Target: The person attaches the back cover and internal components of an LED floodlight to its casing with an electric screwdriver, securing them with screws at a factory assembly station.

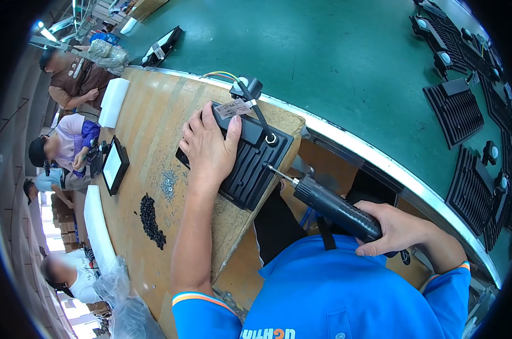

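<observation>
My left hand [211,146] grips the back of a black finned floodlight [250,175], thumb and fingers spread over its raised box. The floodlight lies at the corner of the wooden table, fins up. A small black sensor head [246,87] with a white dome stands at its far end, with thin coloured wires and a black cable. A paper label [233,108] sticks out near my fingertips. In my right hand [388,226] is a black electric screwdriver [338,208], its bit reaching a hole by the floodlight's near edge.
Black screws [151,221] and small silver parts [168,183] lie heaped on the wooden table [149,124]. Another floodlight [115,166] stands further along. Several more rest on the green surface [324,51], right, beyond its metal edge [380,161]. Other people work along the table's far side.
</observation>
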A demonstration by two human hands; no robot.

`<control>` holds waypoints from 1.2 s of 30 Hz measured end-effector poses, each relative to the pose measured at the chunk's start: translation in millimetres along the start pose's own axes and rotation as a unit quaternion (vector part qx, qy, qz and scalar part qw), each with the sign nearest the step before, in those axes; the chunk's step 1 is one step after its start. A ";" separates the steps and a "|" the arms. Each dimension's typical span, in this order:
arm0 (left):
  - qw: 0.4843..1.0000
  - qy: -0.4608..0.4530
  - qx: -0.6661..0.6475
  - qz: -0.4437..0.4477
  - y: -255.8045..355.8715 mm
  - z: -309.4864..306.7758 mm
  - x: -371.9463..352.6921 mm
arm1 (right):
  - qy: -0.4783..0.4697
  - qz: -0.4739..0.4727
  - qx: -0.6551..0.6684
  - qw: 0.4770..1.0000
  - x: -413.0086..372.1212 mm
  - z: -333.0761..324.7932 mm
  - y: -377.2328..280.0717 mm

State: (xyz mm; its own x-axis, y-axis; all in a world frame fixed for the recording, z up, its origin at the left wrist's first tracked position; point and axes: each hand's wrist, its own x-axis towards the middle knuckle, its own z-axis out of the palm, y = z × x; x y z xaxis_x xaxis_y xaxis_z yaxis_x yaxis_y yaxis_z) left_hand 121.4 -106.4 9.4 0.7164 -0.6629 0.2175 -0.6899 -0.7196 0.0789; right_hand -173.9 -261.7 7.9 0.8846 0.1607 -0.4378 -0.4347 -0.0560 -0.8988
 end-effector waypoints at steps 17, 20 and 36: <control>1.000 0.025 0.003 0.013 0.8 1.4 0.6 | 0.011 0.003 -0.038 0.999 -2.3 -2.9 -7.0; 0.999 0.031 0.008 0.014 0.3 3.3 1.2 | 0.007 0.013 -0.005 1.000 -3.1 -2.7 -6.3; 1.000 0.007 0.002 -0.007 -14.4 -0.4 19.1 | -0.005 0.018 0.019 1.000 19.9 -4.5 -6.9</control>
State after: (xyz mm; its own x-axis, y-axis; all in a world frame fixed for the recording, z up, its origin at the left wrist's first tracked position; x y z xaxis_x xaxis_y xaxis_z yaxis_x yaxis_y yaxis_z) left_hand 145.0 -108.6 12.8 0.7238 -0.6505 0.2303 -0.6801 -0.7289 0.0788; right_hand -152.6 -262.6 5.3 0.8665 0.1699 -0.4693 -0.4724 -0.0244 -0.8810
